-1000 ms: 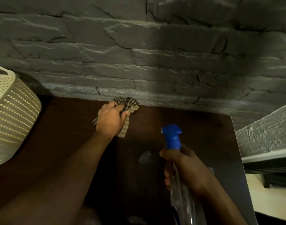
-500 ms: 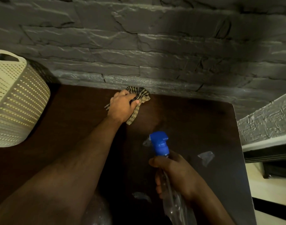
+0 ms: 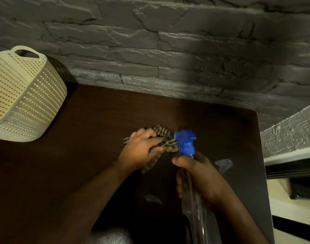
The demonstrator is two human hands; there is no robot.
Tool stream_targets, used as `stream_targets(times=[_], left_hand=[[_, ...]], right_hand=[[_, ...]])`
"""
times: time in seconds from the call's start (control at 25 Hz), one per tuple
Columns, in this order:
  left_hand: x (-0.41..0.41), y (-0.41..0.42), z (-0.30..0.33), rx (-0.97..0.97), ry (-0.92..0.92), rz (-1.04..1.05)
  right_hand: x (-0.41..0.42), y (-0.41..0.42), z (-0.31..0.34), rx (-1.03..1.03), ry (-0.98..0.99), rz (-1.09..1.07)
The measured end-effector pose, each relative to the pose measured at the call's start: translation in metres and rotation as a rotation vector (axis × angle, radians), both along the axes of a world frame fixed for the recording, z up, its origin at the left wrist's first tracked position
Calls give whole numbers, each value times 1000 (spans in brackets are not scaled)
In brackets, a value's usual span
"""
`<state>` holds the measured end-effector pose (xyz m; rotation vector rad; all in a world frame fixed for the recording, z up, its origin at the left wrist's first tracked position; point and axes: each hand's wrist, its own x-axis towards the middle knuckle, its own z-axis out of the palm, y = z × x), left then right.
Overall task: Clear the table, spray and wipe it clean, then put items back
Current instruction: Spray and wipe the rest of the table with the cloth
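A dark brown table (image 3: pixel 80 164) fills the lower view, set against a grey stone wall. My left hand (image 3: pixel 142 150) grips a crumpled checked cloth (image 3: pixel 166 140) and presses it on the tabletop near the middle. My right hand (image 3: pixel 201 175) holds a clear spray bottle (image 3: pixel 194 208) by its neck, just right of the cloth. The bottle's blue trigger head (image 3: pixel 185 142) stands beside the cloth and hides part of it.
A cream perforated plastic basket (image 3: pixel 22 95) stands at the table's far left corner. The table's right edge (image 3: pixel 263 173) drops to a pale floor, with a white textured ledge (image 3: pixel 291 138) and dark furniture beyond. Pale reflections show on the tabletop.
My left hand has drawn the cloth from the wall edge back toward me, to the middle of the table. The bottle in my right hand now sits right beside the cloth.
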<state>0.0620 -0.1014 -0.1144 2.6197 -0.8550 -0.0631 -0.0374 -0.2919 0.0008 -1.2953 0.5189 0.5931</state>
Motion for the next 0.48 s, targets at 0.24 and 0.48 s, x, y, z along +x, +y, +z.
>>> stream_targets(times=[0.24,0.48], left_hand=[[64,-26,10,83,50,487],[-27,19,2,26,-39,107]], right_hand=[[-10,-12,2,1,-3,-2],[-17,-13,4,9,21,-22]])
